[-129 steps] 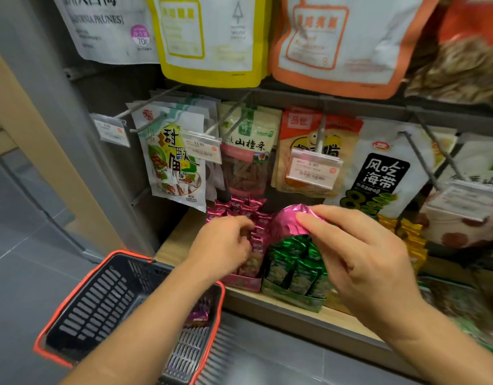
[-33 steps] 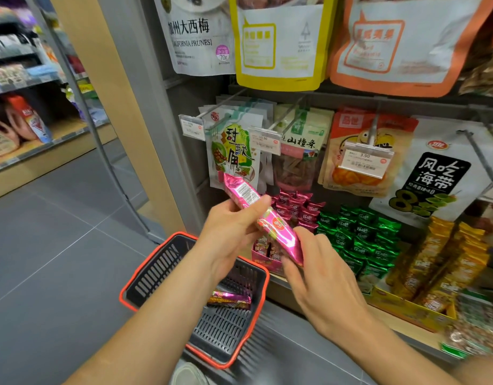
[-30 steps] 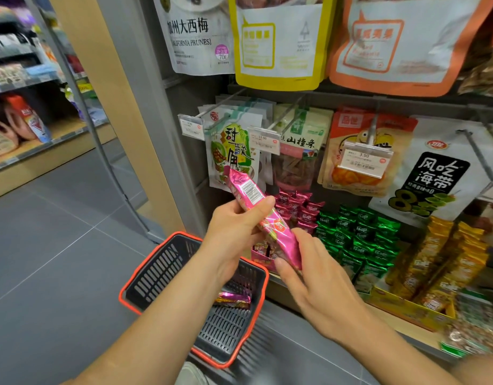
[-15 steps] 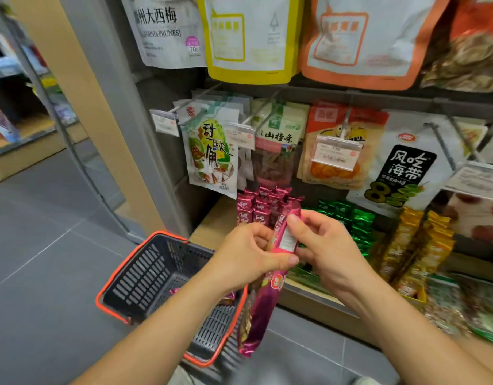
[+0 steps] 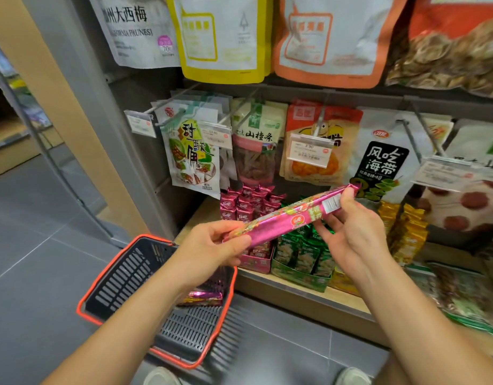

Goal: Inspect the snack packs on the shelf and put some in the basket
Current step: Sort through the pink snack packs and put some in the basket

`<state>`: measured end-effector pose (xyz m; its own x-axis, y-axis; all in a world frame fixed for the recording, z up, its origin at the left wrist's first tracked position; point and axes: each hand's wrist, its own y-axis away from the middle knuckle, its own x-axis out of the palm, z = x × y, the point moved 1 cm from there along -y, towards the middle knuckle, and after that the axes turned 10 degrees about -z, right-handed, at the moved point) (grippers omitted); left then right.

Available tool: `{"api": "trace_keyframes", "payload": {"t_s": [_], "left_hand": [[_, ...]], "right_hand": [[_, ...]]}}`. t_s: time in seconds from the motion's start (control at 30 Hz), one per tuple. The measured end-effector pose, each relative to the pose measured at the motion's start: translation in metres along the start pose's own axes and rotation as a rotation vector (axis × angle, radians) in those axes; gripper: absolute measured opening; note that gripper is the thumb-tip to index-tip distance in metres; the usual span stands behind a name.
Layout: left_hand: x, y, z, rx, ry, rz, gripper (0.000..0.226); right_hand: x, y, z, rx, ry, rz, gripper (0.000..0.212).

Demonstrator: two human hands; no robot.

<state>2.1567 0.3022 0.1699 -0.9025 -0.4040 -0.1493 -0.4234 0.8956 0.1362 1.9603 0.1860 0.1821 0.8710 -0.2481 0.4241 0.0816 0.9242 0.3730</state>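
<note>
A long pink foil snack pack (image 5: 284, 219) is stretched nearly level in front of the shelf. My left hand (image 5: 212, 247) pinches its lower left end, and my right hand (image 5: 351, 232) pinches the upper right end by the barcode label. Below my left forearm stands a dark basket with an orange rim (image 5: 106, 284) on the floor. Another pink pack (image 5: 202, 297) lies inside it. Behind the held pack, a pink display box of matching packs (image 5: 249, 202) sits on the wooden shelf (image 5: 303, 289).
Green packs (image 5: 301, 254) and yellow packs (image 5: 406, 232) fill boxes beside the pink ones. Hanging pouches on hooks with price tags (image 5: 309, 150) crowd the space above. Grey floor tiles (image 5: 31, 245) spread to the left. Shoe tips show at the bottom edge.
The pink pack hung downward from both hands near its top half a second ago. Now it is turned nearly level, my hands spread apart to its two ends.
</note>
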Motion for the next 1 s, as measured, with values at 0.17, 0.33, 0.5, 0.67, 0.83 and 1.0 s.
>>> {"api": "trace_keyframes", "payload": {"t_s": [0.17,0.33,0.5,0.67,0.83,1.0], "left_hand": [[-0.012,-0.002,-0.003,0.199,-0.228,-0.136,0.045],[-0.027,-0.004,-0.009,0.306,-0.309,-0.249,0.055],[-0.037,-0.006,-0.016,0.030,0.249,-0.158,0.042],[-0.036,-0.011,-0.015,-0.064,0.417,-0.270,0.025],[-0.038,-0.014,-0.015,-0.116,0.478,-0.315,0.030],[-0.037,-0.017,-0.017,-0.093,0.514,-0.336,0.014]], "right_hand": [[-0.005,-0.003,-0.002,0.069,-0.027,0.030,0.016],[-0.009,-0.002,0.000,0.145,0.082,0.183,0.027],[-0.009,-0.001,-0.005,0.083,0.152,0.138,0.011],[-0.008,0.003,-0.009,0.093,0.170,0.172,0.015],[-0.007,0.006,-0.010,0.112,0.178,0.163,0.017],[-0.009,0.006,-0.009,0.122,0.274,0.154,0.024]]}}
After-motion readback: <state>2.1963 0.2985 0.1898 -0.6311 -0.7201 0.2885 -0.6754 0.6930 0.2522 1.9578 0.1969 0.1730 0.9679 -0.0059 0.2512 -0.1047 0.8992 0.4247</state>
